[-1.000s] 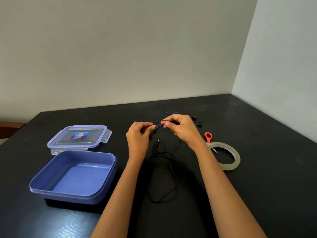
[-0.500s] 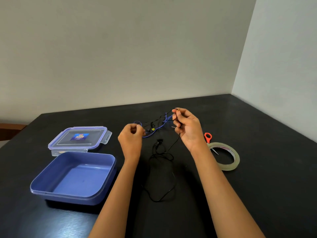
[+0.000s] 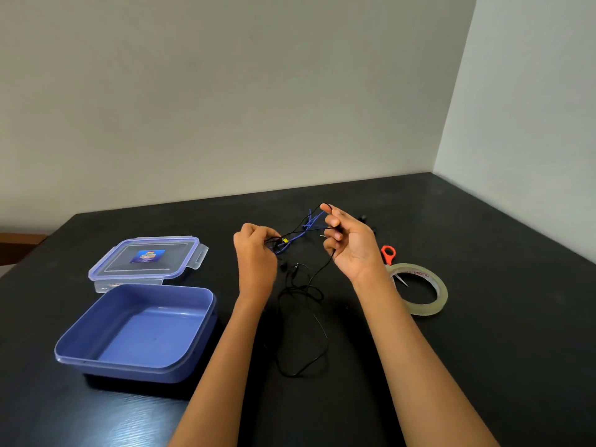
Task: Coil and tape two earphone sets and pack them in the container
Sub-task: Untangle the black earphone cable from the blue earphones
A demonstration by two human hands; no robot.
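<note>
Since the earlier frame the hands have drawn apart, stretching the cords. In the head view, the left hand [image 3: 254,250] and right hand [image 3: 350,241] each pinch the tangled earphones [image 3: 298,235] (probably to separate them); the container [image 3: 135,333] waits, open.

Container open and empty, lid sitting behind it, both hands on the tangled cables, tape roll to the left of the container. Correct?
Not quite: the tape roll lies right of the right hand, across the table from the container. The head view shows this. Container open and empty, lid behind it, both hands, left hand included, on the cables.
</note>
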